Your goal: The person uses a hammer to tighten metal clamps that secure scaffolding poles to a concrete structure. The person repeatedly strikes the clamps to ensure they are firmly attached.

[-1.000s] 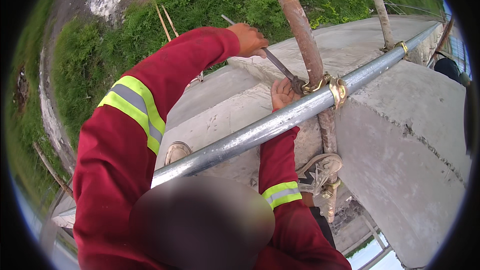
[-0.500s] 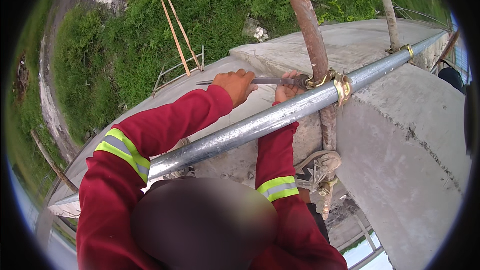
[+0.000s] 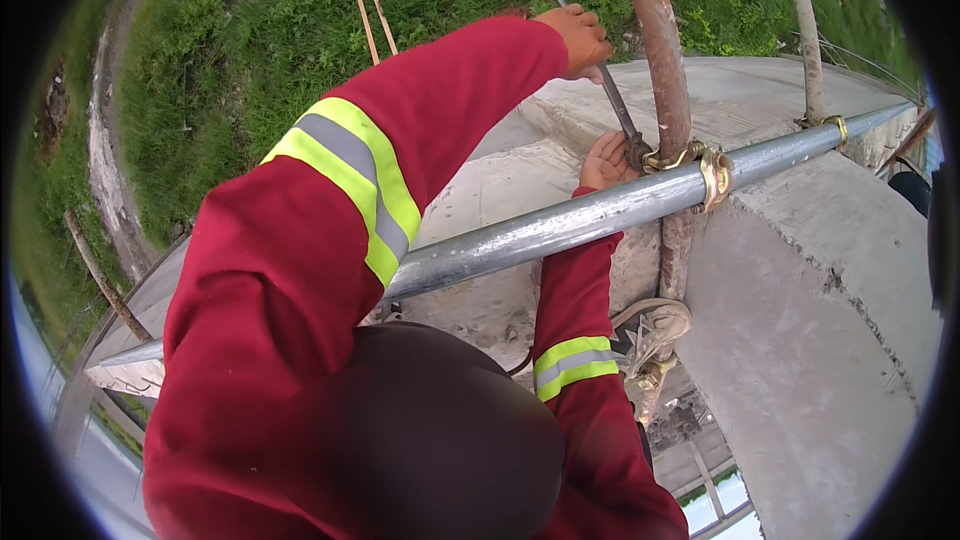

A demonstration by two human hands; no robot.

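Observation:
My left hand point(image 3: 578, 40) is closed round the handle of a long grey ratchet wrench point(image 3: 618, 105), whose thin end points up and away. At its lower end, the wrench head sits on a brass-coloured scaffold clamp point(image 3: 714, 178), where a rusty upright pipe point(image 3: 668, 70) crosses a shiny galvanized tube point(image 3: 560, 232). My right hand point(image 3: 608, 162) reaches up from beneath the tube, palm upward and fingers loosely curled against the wrench head. Its thumb side is partly hidden by that head.
Smooth grey concrete point(image 3: 800, 310) slopes away on the right. Farther along the tube, a second clamp point(image 3: 840, 128) joins another upright pipe point(image 3: 803, 35). Below the tube, a pale strap point(image 3: 655, 328) wraps the rusty pipe. Green grass lies beyond the concrete edge.
My left hand has swung up, away and to the right, turning the wrench from nearly level to steeply raised. My right hand stays at the wrench head. The whole view has shifted slightly.

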